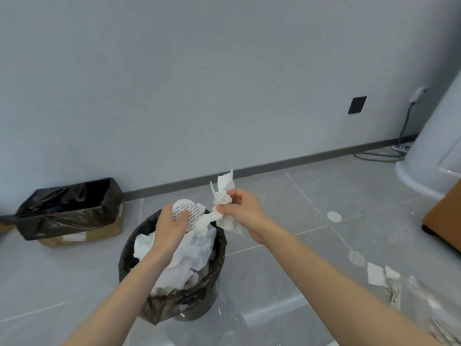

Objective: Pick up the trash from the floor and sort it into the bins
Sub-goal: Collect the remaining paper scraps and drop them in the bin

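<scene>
Could lose the crumpled tissue [222, 198] past the rim of the heaped round bin [220, 248] if let go too far out. Pinched in curled fingers of the right hand [245, 212], just beside the left hand [171, 226], itself gripping a printed white disc [193, 213] above that bin.

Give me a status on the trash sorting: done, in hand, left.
Done: the round bin is heaped with paper. In hand: the left hand holds a printed disc over it; the right hand grips a crumpled tissue above its rim. Left: a plain disc, a second printed disc, paper scraps and clear plastic lie on the floor at right. The lined box hides its contents.
</scene>
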Demonstrator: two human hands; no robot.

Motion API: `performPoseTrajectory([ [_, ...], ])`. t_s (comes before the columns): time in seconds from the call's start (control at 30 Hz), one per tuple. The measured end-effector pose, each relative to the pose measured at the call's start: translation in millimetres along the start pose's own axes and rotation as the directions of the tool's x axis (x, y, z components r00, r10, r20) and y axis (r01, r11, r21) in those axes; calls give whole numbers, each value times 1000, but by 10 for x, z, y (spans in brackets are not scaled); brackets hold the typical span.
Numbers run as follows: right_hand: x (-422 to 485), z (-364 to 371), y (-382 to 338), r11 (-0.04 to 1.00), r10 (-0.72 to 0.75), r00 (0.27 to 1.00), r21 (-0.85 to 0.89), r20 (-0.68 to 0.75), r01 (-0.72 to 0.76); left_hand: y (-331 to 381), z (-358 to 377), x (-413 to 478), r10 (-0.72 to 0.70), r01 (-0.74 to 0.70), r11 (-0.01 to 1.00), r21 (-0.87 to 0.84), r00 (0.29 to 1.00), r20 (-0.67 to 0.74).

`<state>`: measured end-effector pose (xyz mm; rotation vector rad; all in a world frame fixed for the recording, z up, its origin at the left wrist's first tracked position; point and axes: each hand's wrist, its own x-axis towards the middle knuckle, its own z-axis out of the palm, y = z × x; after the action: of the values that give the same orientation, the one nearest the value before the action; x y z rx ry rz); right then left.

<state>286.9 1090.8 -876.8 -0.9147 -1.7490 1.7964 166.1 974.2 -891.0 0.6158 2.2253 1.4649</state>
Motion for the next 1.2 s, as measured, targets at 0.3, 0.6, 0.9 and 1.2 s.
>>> performPoseTrajectory([
  [0.3, -39, 696, 522, 796, -10, 969, -585, 247, 157, -660, -583, 42, -93, 82, 966, 244, 995, 32],
  [0.6, -185, 401, 735, 790, -122, 990, -598, 66, 137, -581, -343, -124, 249, -291, 842, 454, 957, 151],
  [0.9, -297, 40, 870, 793, -9, 996, -608, -91, -49, -926, 125, -114, -86, -345, 440, 829, 903, 422],
  [1.2, -306, -129, 801, 839, 41, 993, -537, -108, -93, -1046, 322, -8, -283, -294, 342, 893, 874, 395],
])
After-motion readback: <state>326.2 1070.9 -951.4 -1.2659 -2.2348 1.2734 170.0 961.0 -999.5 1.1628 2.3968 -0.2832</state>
